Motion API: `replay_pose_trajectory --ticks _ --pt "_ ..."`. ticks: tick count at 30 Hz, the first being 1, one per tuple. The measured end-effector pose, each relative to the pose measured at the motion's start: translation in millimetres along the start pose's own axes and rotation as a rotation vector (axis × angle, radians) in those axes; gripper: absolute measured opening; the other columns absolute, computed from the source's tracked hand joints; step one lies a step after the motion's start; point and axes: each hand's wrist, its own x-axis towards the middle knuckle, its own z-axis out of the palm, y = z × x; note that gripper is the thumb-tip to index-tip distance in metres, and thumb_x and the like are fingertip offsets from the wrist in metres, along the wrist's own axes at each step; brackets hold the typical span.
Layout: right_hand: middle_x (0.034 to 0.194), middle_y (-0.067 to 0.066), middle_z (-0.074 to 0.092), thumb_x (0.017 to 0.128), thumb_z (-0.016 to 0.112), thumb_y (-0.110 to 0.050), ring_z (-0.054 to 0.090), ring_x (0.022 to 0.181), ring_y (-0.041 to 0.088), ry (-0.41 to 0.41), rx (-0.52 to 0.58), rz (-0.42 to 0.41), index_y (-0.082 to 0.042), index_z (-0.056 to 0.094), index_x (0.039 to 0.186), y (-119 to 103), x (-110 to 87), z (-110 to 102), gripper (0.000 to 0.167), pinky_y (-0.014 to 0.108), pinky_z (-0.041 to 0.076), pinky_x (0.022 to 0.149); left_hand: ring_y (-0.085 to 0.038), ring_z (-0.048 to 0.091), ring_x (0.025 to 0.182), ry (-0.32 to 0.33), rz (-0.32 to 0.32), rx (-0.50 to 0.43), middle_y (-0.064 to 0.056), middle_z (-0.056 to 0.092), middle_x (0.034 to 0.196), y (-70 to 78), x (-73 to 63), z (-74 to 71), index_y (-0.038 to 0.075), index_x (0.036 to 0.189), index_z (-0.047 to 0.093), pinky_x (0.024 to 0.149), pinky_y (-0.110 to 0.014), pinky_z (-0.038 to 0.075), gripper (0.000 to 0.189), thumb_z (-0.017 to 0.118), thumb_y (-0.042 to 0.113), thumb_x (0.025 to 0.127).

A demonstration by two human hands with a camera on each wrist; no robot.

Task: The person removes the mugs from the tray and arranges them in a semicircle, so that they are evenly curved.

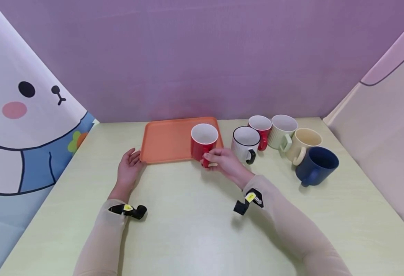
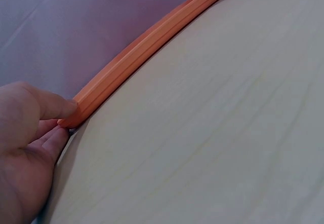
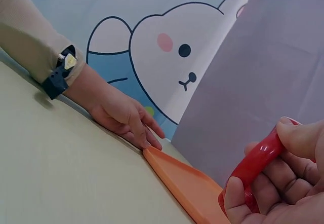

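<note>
My right hand (image 1: 225, 163) grips the red handle of a red mug (image 1: 198, 148) with a white inside. The mug stands upright over the right part of an orange tray (image 1: 167, 142). In the right wrist view, thumb and fingers wrap the glossy handle (image 3: 258, 158); most of the mug lies out of frame. My left hand (image 1: 130, 168) is at the tray's near left corner. Close up, its thumb (image 2: 58, 105) rests at the rim and the fingers lie beneath, with the corner pinched between them.
To the right stand a white mug with a black rim (image 1: 244, 143), another red mug (image 1: 260, 132), a pale green mug (image 1: 281, 132), a cream mug (image 1: 301, 143) and a dark blue mug (image 1: 313, 168). A purple cloth wall (image 1: 202, 61) rises behind the table (image 1: 181, 214).
</note>
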Motion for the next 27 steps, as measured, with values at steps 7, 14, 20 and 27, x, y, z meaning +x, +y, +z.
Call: replay_pose_trajectory --ticks 7,14,20,27 --pt "0.086 0.005 0.07 0.1 0.053 0.001 0.065 0.085 0.02 -0.044 -0.02 0.021 -0.013 0.068 0.079 3 -20.2 -8 0.029 0.033 0.059 0.079 -0.034 0.035 0.142 0.001 -0.018 0.025 -0.028 0.033 0.152 0.1 -0.1 0.0 -0.006 0.154 0.016 0.116 -0.034 0.036 0.071 0.051 -0.017 0.094" --pt "0.089 0.005 0.07 0.1 0.055 -0.001 0.065 0.088 0.021 -0.064 -0.061 0.014 -0.011 0.068 0.084 8 -40.3 -16 0.023 0.034 0.059 0.081 -0.034 0.036 0.141 -0.001 -0.015 0.039 -0.027 0.033 0.153 1.2 0.1 -0.1 -0.005 0.154 0.016 0.116 -0.034 0.036 0.071 0.052 -0.016 0.094" --pt "0.088 0.004 0.07 0.099 0.054 0.002 0.067 0.086 0.019 -0.08 -0.066 0.011 -0.012 0.068 0.082 17 -56.7 -24 0.025 0.033 0.059 0.079 -0.033 0.034 0.143 -0.013 -0.023 0.045 -0.026 0.031 0.155 1.9 -0.7 -0.1 -0.003 0.156 0.014 0.116 -0.034 0.034 0.073 0.052 -0.013 0.095" --pt "0.088 0.004 0.07 0.098 0.053 0.003 0.067 0.086 0.019 -0.12 -0.057 -0.005 -0.014 0.068 0.084 20 -78.4 -34 0.027 0.033 0.059 0.081 -0.034 0.034 0.142 -0.01 -0.017 0.046 -0.027 0.032 0.154 2.5 -1.0 -0.4 -0.004 0.155 0.015 0.116 -0.034 0.035 0.072 0.052 -0.014 0.094"
